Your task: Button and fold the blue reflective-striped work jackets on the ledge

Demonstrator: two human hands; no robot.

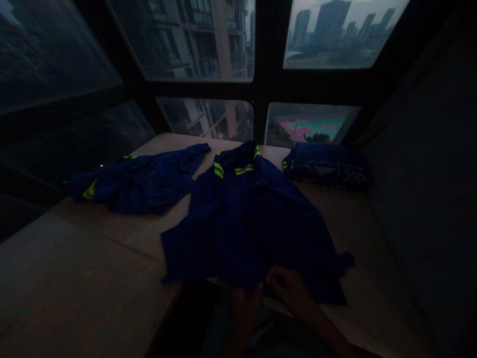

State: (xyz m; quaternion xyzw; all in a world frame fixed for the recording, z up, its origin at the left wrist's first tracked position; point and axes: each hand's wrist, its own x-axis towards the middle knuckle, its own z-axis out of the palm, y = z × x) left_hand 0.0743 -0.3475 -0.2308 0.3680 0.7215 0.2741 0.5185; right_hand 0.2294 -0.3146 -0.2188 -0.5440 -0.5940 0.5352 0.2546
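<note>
A dark blue work jacket (238,219) with yellow-green striped bands at its collar end lies spread on the ledge, collar toward the window. At the middle of its near hem, my left hand (248,303) pinches the cloth edge between thumb and fingers. Just to the right, my right hand (290,291) has its fingers curled in a pinch at the same hem. The light is dim, so the exact bit of cloth between the fingertips is hard to make out.
A second blue garment (149,181) with yellow-green bands lies crumpled at the left. Far right, a dark blue folded bundle (328,166) with a pale print sits by the wall (421,164). Dark-framed windows (261,89) border the pale ledge (93,278), whose near edge meets a dark gap.
</note>
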